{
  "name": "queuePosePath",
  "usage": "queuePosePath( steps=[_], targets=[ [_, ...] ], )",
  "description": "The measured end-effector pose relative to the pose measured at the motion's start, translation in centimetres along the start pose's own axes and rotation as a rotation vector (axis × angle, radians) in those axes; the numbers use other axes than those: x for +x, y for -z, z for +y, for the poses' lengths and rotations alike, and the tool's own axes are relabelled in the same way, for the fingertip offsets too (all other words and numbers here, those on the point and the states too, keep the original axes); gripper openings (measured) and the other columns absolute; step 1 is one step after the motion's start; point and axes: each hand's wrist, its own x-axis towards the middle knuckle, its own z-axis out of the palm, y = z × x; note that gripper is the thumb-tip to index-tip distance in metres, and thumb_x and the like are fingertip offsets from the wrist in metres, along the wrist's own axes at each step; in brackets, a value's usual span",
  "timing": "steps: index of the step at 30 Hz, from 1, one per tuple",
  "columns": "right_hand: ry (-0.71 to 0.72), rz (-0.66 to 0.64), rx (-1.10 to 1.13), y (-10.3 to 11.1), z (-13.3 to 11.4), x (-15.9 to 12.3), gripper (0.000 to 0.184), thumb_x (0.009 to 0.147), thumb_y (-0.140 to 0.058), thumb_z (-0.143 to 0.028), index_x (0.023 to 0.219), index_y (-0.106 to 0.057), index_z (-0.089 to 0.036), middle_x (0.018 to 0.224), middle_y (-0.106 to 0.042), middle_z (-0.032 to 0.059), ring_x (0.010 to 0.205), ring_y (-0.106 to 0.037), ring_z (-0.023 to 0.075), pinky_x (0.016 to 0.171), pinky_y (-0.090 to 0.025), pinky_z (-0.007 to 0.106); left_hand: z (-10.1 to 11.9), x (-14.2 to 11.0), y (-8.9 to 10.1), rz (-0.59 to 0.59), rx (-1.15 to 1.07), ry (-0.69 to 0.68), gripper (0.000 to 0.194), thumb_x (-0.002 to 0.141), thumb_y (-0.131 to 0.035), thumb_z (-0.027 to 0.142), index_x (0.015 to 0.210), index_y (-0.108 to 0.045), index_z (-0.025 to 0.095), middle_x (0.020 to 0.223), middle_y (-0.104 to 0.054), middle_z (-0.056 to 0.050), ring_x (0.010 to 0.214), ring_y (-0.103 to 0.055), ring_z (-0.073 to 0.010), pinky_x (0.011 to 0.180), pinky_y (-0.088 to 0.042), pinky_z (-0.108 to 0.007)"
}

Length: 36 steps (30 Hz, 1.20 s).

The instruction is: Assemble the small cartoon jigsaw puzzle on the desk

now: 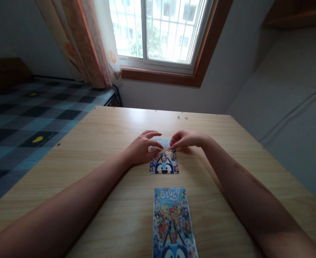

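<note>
A small jigsaw puzzle lies flat on the wooden table, with a blue dog's face along its near edge and a crowd of figures above it. Tan table colour shows through a gap near its middle. My left hand reaches over the puzzle's left side, fingers apart, with thumb and forefinger close to the gap. At the right side, my right hand is closed in a pinch, its fingertips at the puzzle's upper right. Anything between those fingertips is too small to make out. Both hands cover parts of the picture.
Closer to me on the table is a Bluey picture box with matching artwork. Two small loose pieces rest near the far edge. A checked bed stands to the left; a curtain and a window are beyond.
</note>
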Motion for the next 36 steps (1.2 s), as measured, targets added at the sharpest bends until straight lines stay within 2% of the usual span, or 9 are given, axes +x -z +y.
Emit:
queuePosePath(
  steps=[4, 11, 25, 32, 36],
  targets=[
    [0.025, -0.035, -0.016, -1.1, -0.7, 0.3, 0.019, 0.072, -0.078, -0.030, 0.088, -0.078, -0.020, 0.084, -0.073, 0.0029, 0.075, -0.062, 0.0150, 0.068, -0.048, 0.027, -0.1, 0.0, -0.2, -0.028, -0.018, -0.001, 0.014, 0.087, -0.072, 0.030, 0.097, -0.081, 0.034, 0.136, -0.065, -0.005, 0.131, -0.054, -0.0287, 0.108, -0.047, -0.057],
    [-0.014, 0.028, -0.025, -1.9, -1.2, 0.5, 0.012, 0.071, -0.078, -0.024, 0.080, -0.072, -0.018, 0.077, -0.070, 0.0024, 0.072, -0.061, 0.0146, 0.066, -0.048, 0.027, -0.3, 0.0, -0.3, -0.060, -0.027, 0.004, 0.011, 0.085, -0.075, 0.030, 0.093, -0.082, 0.033, 0.136, -0.065, -0.006, 0.131, -0.053, -0.0294, 0.109, -0.047, -0.056],
    [-0.019, 0.129, -0.264, -2.5, -2.0, 0.3, 0.010, 0.071, -0.076, -0.022, 0.077, -0.069, -0.018, 0.074, -0.068, 0.0011, 0.067, -0.056, 0.0135, 0.058, -0.040, 0.027, 0.0, -0.1, -0.1, -0.073, -0.044, 0.021, 0.012, 0.085, -0.074, 0.030, 0.093, -0.082, 0.035, 0.138, -0.064, -0.003, 0.132, -0.053, -0.0295, 0.110, -0.046, -0.058],
    [-0.049, 0.149, -0.356, -2.3, -1.4, 0.5, 0.021, 0.071, -0.080, -0.032, 0.073, -0.063, -0.020, 0.068, -0.061, -0.0011, 0.064, -0.051, 0.0138, 0.056, -0.034, 0.028, 0.2, 0.0, -0.1, -0.070, -0.038, 0.028, 0.011, 0.085, -0.075, 0.032, 0.092, -0.082, 0.035, 0.137, -0.064, -0.003, 0.131, -0.053, -0.0293, 0.110, -0.046, -0.057],
    [-0.080, 0.112, -0.353, -2.1, -1.0, 0.5, 0.030, 0.073, -0.080, -0.038, 0.070, -0.056, -0.020, 0.065, -0.058, -0.0021, 0.061, -0.046, 0.0127, 0.054, -0.030, 0.029, 0.3, 0.0, 0.1, -0.077, -0.033, 0.025, 0.011, 0.086, -0.074, 0.032, 0.093, -0.082, 0.034, 0.137, -0.064, -0.004, 0.131, -0.053, -0.0288, 0.109, -0.047, -0.057]
  ],
)
